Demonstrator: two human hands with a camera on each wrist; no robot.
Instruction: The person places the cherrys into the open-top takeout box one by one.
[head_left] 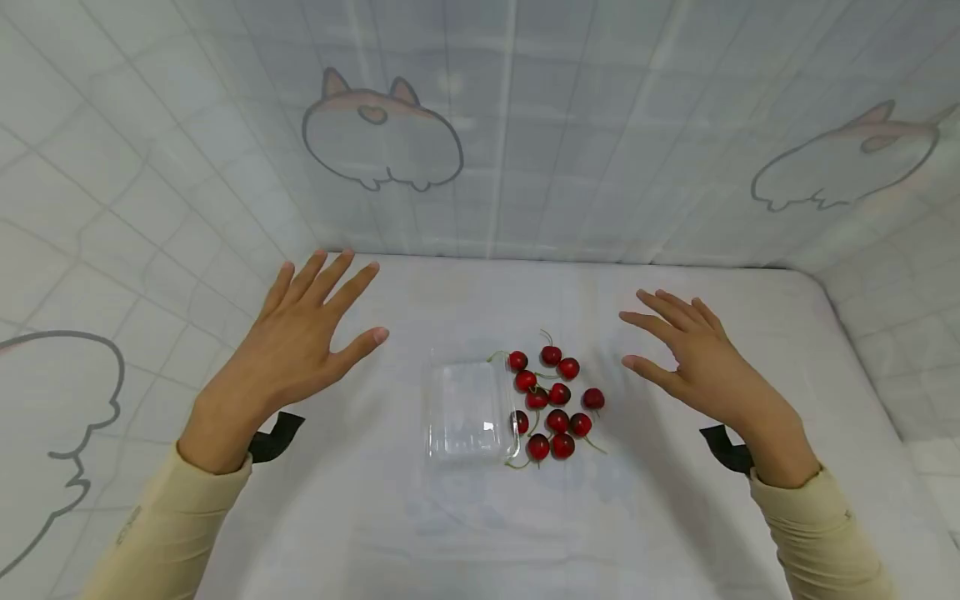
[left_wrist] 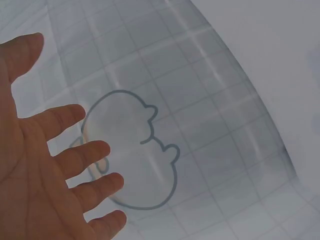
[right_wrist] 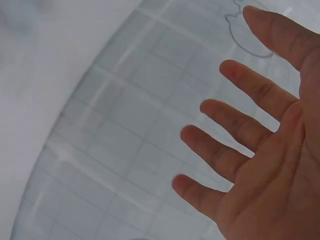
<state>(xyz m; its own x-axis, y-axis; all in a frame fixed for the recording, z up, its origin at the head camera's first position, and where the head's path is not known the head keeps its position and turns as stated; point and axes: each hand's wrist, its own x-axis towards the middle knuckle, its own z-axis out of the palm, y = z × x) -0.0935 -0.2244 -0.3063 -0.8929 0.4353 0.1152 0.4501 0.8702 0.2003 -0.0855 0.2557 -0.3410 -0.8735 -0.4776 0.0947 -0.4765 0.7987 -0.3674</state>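
Both hands hover over a white table, fingers spread and nothing in them. The left hand (head_left: 296, 337) is left of a clear plastic container (head_left: 467, 408), which lies on the table in the head view. Several dark red cherries (head_left: 558, 394) with green stems are scattered along the container's right side, a few right at its edge. To the right of the cherries is the right hand (head_left: 693, 358), its thumb towards them. In the left wrist view the left palm (left_wrist: 35, 185) shows bare; the right palm (right_wrist: 280, 175) does too in the right wrist view.
A pale curtain with grid lines and cartoon animal drawings (head_left: 382, 137) stands behind the table (head_left: 375, 517) and along both its sides. Black straps (head_left: 276, 437) sit at both wrists, below cream sleeves (head_left: 168, 517).
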